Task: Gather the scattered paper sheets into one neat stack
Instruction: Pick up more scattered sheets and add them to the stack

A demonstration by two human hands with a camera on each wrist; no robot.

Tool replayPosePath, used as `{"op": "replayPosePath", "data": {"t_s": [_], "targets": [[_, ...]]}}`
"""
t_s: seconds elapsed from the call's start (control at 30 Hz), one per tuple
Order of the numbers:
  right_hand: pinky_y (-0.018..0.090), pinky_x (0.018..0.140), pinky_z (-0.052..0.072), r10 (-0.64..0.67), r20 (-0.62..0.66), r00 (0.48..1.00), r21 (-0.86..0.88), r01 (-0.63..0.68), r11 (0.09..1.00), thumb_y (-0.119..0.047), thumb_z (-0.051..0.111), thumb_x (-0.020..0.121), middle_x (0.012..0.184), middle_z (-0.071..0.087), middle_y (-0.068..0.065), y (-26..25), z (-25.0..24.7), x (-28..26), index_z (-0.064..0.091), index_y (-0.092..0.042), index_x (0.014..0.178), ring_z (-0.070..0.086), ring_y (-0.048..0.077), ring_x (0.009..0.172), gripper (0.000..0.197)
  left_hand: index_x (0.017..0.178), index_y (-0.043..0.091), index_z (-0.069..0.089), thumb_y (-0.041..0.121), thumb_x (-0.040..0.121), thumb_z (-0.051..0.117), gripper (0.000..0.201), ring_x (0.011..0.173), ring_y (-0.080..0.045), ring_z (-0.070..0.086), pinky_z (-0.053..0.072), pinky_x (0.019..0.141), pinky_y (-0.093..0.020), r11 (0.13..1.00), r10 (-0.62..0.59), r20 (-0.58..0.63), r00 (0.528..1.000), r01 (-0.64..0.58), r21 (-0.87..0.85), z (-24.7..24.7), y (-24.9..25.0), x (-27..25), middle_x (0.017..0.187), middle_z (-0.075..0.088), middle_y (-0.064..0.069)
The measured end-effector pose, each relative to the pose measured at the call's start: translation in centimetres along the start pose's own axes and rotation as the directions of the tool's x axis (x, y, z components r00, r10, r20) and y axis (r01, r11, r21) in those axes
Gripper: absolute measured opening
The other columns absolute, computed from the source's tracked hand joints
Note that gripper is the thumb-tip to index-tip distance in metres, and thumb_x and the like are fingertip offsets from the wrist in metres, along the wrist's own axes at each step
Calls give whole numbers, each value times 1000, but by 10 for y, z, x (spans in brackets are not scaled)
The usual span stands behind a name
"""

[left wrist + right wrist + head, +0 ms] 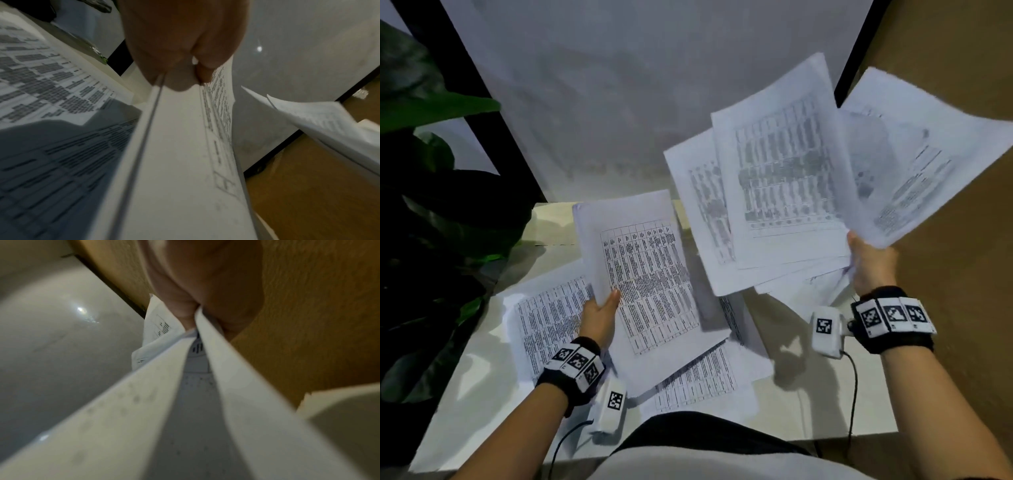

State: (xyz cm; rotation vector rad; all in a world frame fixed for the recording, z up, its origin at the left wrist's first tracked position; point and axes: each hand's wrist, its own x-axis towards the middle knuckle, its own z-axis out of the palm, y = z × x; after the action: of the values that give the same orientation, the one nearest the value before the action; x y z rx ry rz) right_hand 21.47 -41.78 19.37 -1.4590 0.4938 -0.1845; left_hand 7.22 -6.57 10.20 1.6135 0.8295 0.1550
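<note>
Holding: left hand (599,317) pinches a white printed table sheet (643,260) by its lower edge, thumb on top, lifted off the white surface (465,394).
Right hand (873,265): fingers grip a fanned bundle of white printed sheets (784,178), raised to the right.
Loose printed sheets (695,380): lying overlapped on the surface below.
Writing: dense tables of black text, too blurred to read.
Wristbands (893,315): black, with black-and-white square markers.
</note>
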Motion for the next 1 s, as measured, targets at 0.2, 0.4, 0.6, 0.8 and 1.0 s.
{"op": "replayPosePath", "data": {"t_s": [0.2,0.4,0.6,0.8,1.0], "targets": [[28,76,56,193,271,943,-35,-191,981,-3,64,80,109,63,15,56,36,-35,55,7,114,64,21,82,36,141,9,23,47,89,42,67,125,-30,45,35,106,-46,996,3,162,987,12,-93,8,35,-2,141,43,-13],[21,67,57,318,528,787,-198,-250,948,1,65,78,87,73,9,66,53,-46,56,10,113,71,15,72,37,119,-13,44,17,99,19,43,78,-27,54,47,83,-38,909,-208,257,944,284,-306,-4,34,9,111,49,-36],[47,91,51,297,531,794,-279,-168,946,-1,69,75,106,67,21,62,69,-49,60,7,108,66,35,94,36,58,16,69,21,98,22,62,42,-11,64,51,38,-26,831,-129,314,940,276,-484,-11,36,11,64,70,-1],[31,80,56,194,525,829,-137,-143,980,8,61,78,99,67,13,56,70,-46,58,2,111,66,23,88,33,93,33,71,83,60,33,71,99,-21,64,50,89,-43,675,232,314,921,80,-734,-18,75,5,97,74,5],[31,81,56,60,542,838,-115,4,993,3,68,73,96,68,8,40,73,-47,62,-3,100,66,21,88,29,88,15,72,52,24,88,76,81,-16,71,59,66,-30,863,204,508,837,91,-497,-22,76,17,87,75,-3]]}}
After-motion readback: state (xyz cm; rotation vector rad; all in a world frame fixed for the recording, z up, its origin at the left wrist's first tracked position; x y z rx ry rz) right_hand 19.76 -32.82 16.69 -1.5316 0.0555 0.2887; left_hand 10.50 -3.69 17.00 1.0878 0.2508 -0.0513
